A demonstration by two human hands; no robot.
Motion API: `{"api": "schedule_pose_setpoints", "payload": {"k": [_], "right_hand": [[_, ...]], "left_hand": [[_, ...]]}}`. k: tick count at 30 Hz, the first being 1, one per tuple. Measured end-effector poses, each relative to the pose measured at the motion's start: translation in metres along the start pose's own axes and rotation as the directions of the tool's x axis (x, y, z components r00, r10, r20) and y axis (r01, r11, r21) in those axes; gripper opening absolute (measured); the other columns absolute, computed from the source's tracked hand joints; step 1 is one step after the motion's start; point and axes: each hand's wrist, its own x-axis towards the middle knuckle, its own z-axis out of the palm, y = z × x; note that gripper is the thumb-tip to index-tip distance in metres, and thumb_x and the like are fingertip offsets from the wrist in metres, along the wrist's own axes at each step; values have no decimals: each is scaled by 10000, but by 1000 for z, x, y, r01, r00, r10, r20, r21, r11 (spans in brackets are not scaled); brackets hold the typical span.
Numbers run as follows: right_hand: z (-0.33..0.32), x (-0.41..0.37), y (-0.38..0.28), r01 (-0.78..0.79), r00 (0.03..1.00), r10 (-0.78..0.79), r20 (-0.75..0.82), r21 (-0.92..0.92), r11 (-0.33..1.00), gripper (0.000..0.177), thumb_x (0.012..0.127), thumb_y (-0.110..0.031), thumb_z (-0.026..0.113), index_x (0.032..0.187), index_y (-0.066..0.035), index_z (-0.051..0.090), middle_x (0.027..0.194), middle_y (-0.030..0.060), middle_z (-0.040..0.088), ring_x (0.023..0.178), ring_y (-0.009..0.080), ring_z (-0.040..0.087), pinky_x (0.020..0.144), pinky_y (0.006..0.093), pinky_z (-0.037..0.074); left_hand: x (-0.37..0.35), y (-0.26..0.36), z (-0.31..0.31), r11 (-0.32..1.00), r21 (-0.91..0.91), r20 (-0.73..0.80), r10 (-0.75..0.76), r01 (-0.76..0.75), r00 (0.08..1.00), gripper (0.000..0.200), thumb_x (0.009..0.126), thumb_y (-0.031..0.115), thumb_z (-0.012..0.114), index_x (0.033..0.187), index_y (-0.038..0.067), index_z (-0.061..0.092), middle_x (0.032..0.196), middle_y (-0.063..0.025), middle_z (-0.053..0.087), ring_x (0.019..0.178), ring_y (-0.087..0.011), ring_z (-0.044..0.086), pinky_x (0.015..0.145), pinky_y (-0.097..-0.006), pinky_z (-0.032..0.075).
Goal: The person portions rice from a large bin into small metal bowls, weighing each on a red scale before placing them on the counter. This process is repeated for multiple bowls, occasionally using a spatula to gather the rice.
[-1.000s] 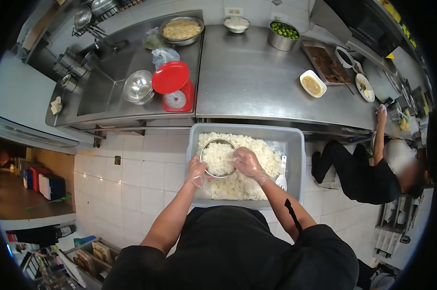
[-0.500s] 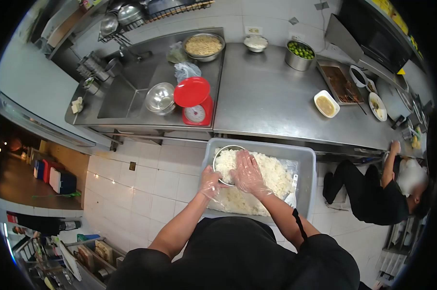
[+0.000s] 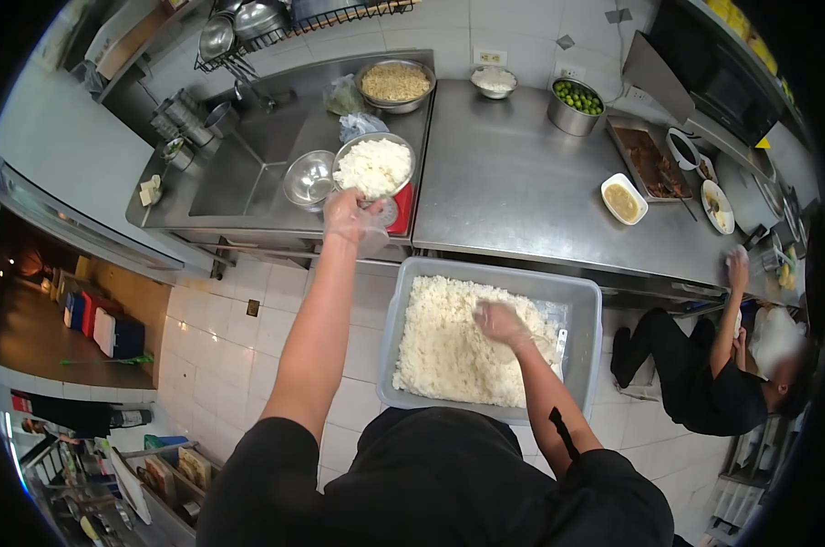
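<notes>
My left hand [image 3: 346, 217], in a clear plastic glove, grips the near rim of a metal bowl [image 3: 411, 175] heaped with white rice [image 3: 373, 167]. The bowl is over the red kitchen scale [image 3: 402, 211] and covers most of its top and dial. My right hand [image 3: 501, 325], also gloved, is above the loose rice [image 3: 449, 351] in a large grey plastic tub [image 3: 592, 365]. Motion smears its fingers, and I cannot tell how they are held. A white scoop or paddle [image 3: 560, 345] lies at the right side of the tub's rice.
Beside the scale sits an empty metal bowl [image 3: 309, 179] by the sink [image 3: 230, 178]. The steel counter [image 3: 504, 182] carries a pot of green fruit [image 3: 576, 102], a tray of brown food [image 3: 648, 159] and a white dish [image 3: 623, 199]. A seated person [image 3: 695, 374] is at the right.
My left hand has carried the rice-filled bowl up from the tub to the scale. My right hand has come off the bowl and stays over the tub.
</notes>
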Motion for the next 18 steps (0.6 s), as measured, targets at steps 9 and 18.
{"api": "schedule_pose_setpoints", "payload": {"k": [9, 18], "right_hand": [[123, -90, 49, 53, 904, 132, 407, -412, 910, 586, 754, -291, 649, 1210, 50, 512, 1044, 223, 648, 952, 355, 649, 828, 411, 518], [121, -111, 33, 114, 839, 127, 529, -398, 910, 275, 820, -144, 496, 960, -9, 690, 990, 191, 681, 949, 303, 663, 810, 428, 516]], "left_hand": [[36, 9, -15, 979, -114, -137, -186, 171, 973, 352, 776, -73, 488, 1123, -18, 469, 1161, -182, 450, 1045, -366, 502, 770, -495, 582], [29, 10, -29, 990, -62, -67, -134, 130, 989, 304, 778, -55, 517, 1078, -6, 519, 1185, -140, 468, 1071, -290, 491, 895, -516, 527]]}}
